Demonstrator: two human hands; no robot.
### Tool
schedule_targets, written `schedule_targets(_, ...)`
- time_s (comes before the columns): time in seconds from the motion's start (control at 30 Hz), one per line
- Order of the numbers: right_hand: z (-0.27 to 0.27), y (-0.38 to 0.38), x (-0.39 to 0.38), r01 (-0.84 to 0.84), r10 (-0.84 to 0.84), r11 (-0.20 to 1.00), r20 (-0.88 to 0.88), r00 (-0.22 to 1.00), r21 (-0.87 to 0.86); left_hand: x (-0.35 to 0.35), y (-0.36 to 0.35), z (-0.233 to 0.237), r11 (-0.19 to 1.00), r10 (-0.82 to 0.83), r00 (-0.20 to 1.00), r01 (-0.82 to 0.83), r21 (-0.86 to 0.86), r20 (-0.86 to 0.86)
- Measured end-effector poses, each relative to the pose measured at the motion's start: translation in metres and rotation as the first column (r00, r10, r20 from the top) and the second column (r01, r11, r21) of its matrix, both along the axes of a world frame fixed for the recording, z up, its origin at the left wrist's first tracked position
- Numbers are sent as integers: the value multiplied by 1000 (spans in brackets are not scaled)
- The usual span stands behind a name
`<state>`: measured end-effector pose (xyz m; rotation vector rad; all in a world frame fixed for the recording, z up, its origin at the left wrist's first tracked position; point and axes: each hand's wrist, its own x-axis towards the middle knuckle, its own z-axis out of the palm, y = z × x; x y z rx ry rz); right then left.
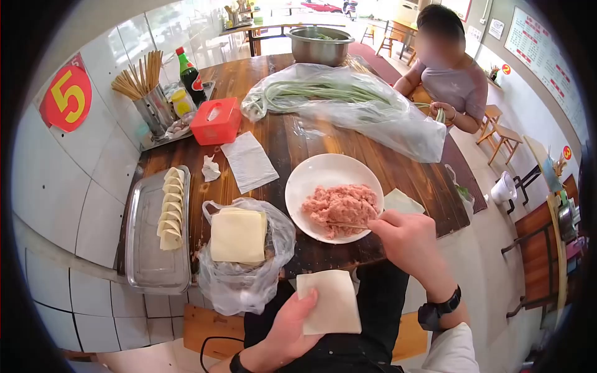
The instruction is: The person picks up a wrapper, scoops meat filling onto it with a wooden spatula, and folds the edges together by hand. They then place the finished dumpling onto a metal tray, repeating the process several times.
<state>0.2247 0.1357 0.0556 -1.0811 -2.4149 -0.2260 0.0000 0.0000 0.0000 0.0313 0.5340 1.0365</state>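
My left hand (pixel 291 323) holds a square dough wrapper (pixel 331 303), thumb on top and fingers beneath it. My right hand (pixel 404 239) grips a thin stick-like utensil (pixel 348 225), its far end in the pink minced meat (pixel 342 205). The meat lies on a white plate (pixel 305 175). Beside the plate, partly hidden by my right hand, is a pale flat square (pixel 401 201). A stack of square wrappers (pixel 238 236) rests on an opened plastic bag (pixel 239 286). At the left, a row of folded dumplings (pixel 171 208) sits in a metal tray (pixel 155 264).
A red tissue box (pixel 216 121), a napkin (pixel 250 161) and a crumpled tissue (pixel 211 168) lie beyond the wrappers. Behind stand a chopstick holder (pixel 154 109), a green bottle (pixel 191 78), bagged green stalks (pixel 336 93) and a metal basin (pixel 320 50). Another person (pixel 451 87) holds stalks at the far right.
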Motion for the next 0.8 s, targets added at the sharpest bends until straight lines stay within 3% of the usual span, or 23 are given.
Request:
schedule_targets(0.07, 0, 0, -1, 67, -56, 995, 138, 989, -71, 5, 4, -5, 991, 47, 999, -46, -125, 5)
schedule_targets(0.2, 4, -4, 10, 69, -64, 986, 37, 997, -153, 0, 28, -11, 984, 142, 977, -157, -86, -161)
schedule_targets(0.3, 1, -5, 6, 126, -129, 984, -22, 991, -124, 2, 47, -16, 973, 223, 971, -227, -40, -79)
schedule_targets(0.4, -2, -10, 4, 157, -159, 963, 11, 987, -220, 9, 61, -11, 962, 262, 964, -264, -66, -42)
schedule_targets(0.47, 0, -12, 7, 75, -127, 924, -117, 985, -374, 13, 66, -8, 955, 284, 959, -283, -86, -3)
schedule_targets(0.6, -9, -23, 10, 9, -108, 918, -228, 968, -397, 15, 70, -5, 954, 291, 954, -283, -97, 76)
schedule_targets(0.67, -9, -38, 4, 16, -179, 888, -314, 932, -459, 15, 69, -5, 956, 284, 955, -275, -99, 90)
schedule_targets(0.7, -15, -44, 1, 13, -177, 886, -313, 933, -463, 16, 69, -3, 962, 269, 960, -263, -78, 84)
schedule_targets(0.8, -33, -63, -7, 89, -151, 960, -221, 964, -265, 14, 71, -10, 970, 241, 964, -234, -72, 115)
